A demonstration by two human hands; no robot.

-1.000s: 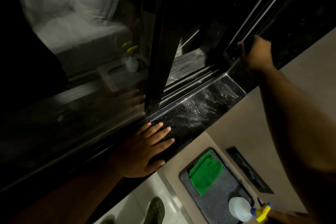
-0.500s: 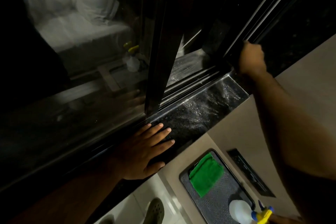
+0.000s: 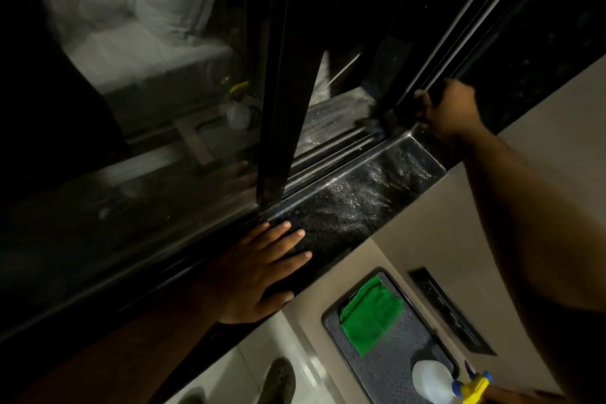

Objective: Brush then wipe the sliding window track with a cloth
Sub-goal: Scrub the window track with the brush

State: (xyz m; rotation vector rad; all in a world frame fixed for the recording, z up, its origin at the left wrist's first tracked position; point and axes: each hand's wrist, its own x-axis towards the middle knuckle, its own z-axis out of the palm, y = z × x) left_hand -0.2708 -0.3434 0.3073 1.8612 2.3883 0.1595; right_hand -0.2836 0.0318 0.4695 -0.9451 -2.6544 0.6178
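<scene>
At the near edge a grey perforated shoe [image 3: 278, 380] on pale floor tiles is cut off by the frame, and at the near right a white spray bottle [image 3: 433, 382] with a yellow and blue trigger is cropped at the bottom; no label or writing can be read on it or anywhere else in the dim view. The bottle stands at the near end of a dark textured tray [image 3: 390, 367] on the beige desk [image 3: 410, 249], with a folded green cloth [image 3: 372, 313] lying at the tray's far end and a dark slotted strip [image 3: 449, 311] just right of the tray, too blurred to identify. Farther in, the left hand [image 3: 259, 275] lies flat and open, fingers spread, on the black speckled sill [image 3: 354, 203], holding nothing. Beyond the sill, the sliding window track [image 3: 331, 147] runs from near left to far right, its rails showing only as pale streaks between the dark upright frame [image 3: 278, 128] and the far corner. At that far right corner the right hand [image 3: 449, 111] is curled closed around something dark at the track's end; what it grips is lost in shadow and cannot be made out. The glass [image 3: 131, 92] at far left shows faint reflections of white bedding and the bottle
</scene>
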